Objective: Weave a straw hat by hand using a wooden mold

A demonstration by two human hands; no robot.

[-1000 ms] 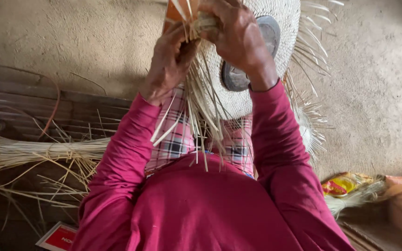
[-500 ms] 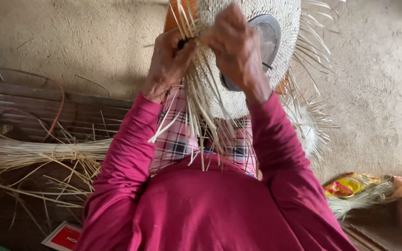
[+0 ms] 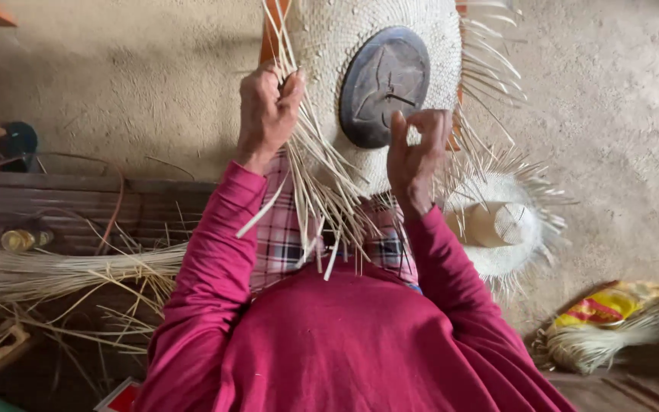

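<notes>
Dirt floor bears straw bundle, woven hat.

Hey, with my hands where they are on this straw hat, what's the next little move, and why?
Probably bring the right hand back to the loose straw strands. It pinches nothing and sits by the dark disc, while the left hand grips strands at the edge of the woven hat.
</notes>
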